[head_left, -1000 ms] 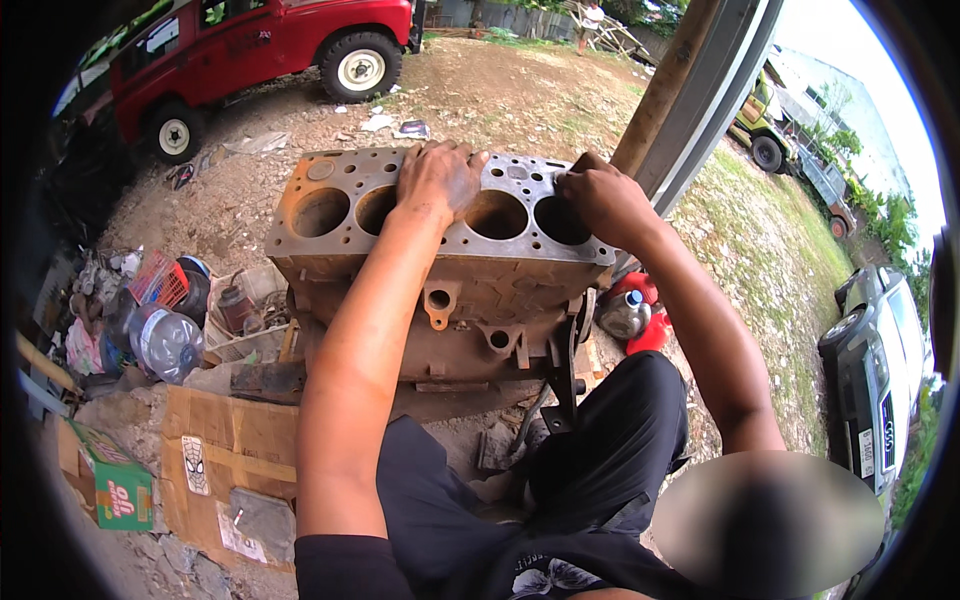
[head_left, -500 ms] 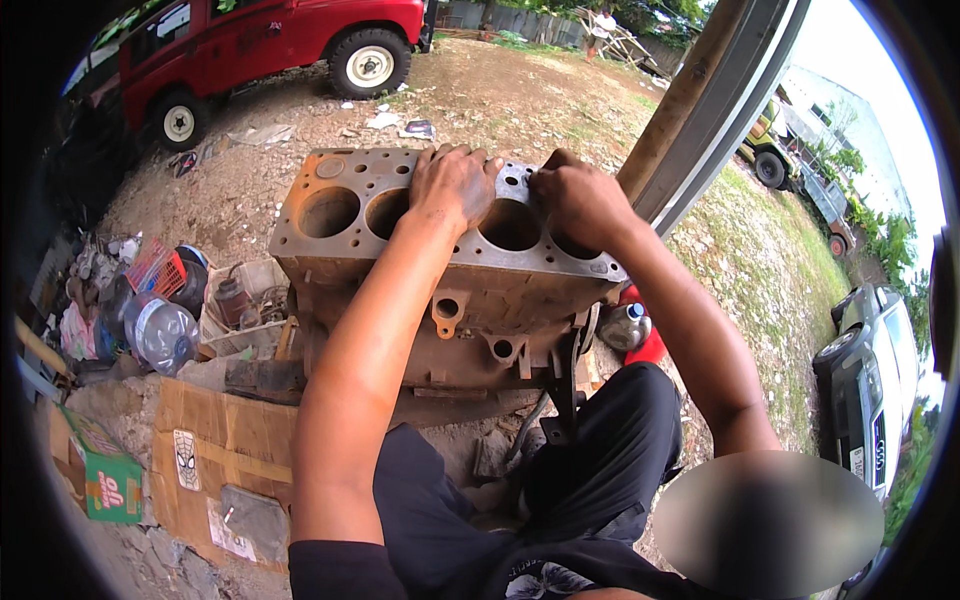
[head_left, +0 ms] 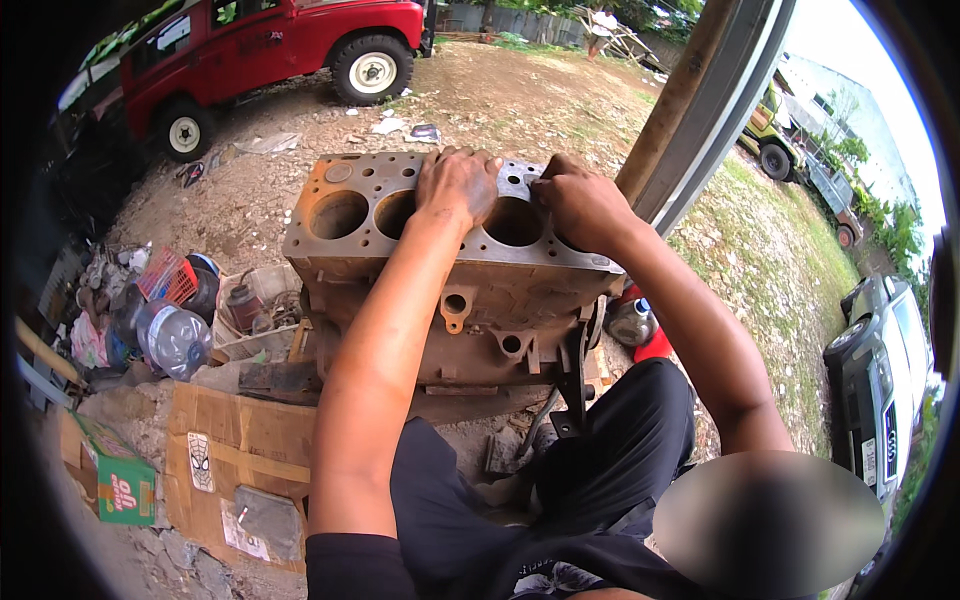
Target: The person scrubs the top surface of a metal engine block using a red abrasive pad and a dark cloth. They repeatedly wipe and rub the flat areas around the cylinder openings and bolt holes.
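In front of me stands a rusty engine block point(head_left: 390, 300), its flat top with several large round cylinder bores facing up. My left hand point(head_left: 458, 187) lies on the top between two bores, fingers stretched toward the far edge and holding nothing. Closed and bent down, my right hand point(head_left: 585, 203) is at the right part of the top, partly covering the rightmost bore. Its fingertips press near the small holes by the far edge; whatever they pinch is too hidden to name. The metal between the hands looks greyer than the orange-brown left end.
Flattened cardboard point(head_left: 235, 420) and a green box point(head_left: 118, 480) lie at left, near a clear plastic jug point(head_left: 178, 340) and a crate point(head_left: 240, 345). A bottle point(head_left: 632, 325) stands right of the block. A post point(head_left: 690, 110) rises behind; a red vehicle point(head_left: 270, 45) is parked beyond.
The view has shifted slightly, so the block appears a little farther right at its left end. Both hands stay at nearly the same places on its top.
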A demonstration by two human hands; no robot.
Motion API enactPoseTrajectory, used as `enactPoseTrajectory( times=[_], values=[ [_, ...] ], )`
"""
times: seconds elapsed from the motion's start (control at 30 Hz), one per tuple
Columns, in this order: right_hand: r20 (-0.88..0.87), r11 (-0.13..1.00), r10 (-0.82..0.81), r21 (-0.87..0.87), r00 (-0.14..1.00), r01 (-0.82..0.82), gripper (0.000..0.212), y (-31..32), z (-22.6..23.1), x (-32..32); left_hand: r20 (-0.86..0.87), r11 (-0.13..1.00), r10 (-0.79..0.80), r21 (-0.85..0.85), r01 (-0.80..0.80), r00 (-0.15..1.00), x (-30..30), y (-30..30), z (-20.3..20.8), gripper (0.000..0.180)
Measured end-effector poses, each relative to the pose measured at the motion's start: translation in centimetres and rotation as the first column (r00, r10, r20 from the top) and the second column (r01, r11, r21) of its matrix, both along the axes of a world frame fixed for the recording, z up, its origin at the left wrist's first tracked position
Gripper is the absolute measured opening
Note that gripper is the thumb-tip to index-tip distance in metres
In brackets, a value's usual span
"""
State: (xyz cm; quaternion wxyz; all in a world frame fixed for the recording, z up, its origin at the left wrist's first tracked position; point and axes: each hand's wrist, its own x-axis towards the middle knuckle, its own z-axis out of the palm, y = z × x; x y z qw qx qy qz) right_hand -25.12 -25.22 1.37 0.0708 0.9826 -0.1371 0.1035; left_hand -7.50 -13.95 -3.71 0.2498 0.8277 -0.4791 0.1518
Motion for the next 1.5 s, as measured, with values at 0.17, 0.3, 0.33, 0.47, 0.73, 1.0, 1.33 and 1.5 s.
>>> enactPoseTrajectory(
  times=[0.17,0.3,0.33,0.47,0.73,1.0,1.33,1.5],
  values=[
    [-0.125,0.991,-0.129,-0.001,0.984,0.13,0.022,-3.2,0.5,1.5,-0.082,0.999,-0.035,0.001,0.035,0.996,-1.3,-0.5,0.5,0.046],
    [-0.012,0.999,0.025,-0.022,1.0,-0.026,0.02,-2.5,0.2,0.3,-0.023,1.0,-0.015,-0.018,0.015,1.0,-0.2,0.0,0.1,0.045],
    [-0.052,1.0,-0.007,-0.022,0.999,0.006,0.021,-2.4,1.1,0.4,-0.037,1.0,-0.015,-0.016,0.014,0.999,-0.4,-0.2,0.2,0.045],
    [-0.048,0.996,-0.075,-0.058,0.996,0.072,0.022,-4.2,-0.3,1.7,-0.073,0.998,-0.057,-0.027,0.055,0.996,-0.9,-0.8,0.0,0.044],
    [-0.07,0.996,-0.092,0.002,0.993,0.092,0.019,-4.6,0.5,1.7,-0.057,0.998,-0.055,-0.016,0.054,0.997,-1.1,-1.0,0.1,0.044],
    [0.036,0.999,0.042,-0.003,0.998,-0.042,0.021,-3.3,-0.3,0.2,-0.051,0.997,-0.07,-0.029,0.069,0.996,-1.3,-0.8,0.0,0.045],
    [-0.086,0.998,0.019,-0.056,0.996,-0.024,0.021,-3.9,0.6,3.0,-0.259,0.998,-0.049,-0.045,0.039,0.965,3.2,5.1,2.2,0.051],
    [0.05,0.996,0.089,-0.011,0.995,-0.088,0.02,-2.4,-0.6,2.1,-0.042,0.998,0.064,0.008,-0.064,0.997,4.9,8.0,0.4,0.048]
  ],
)
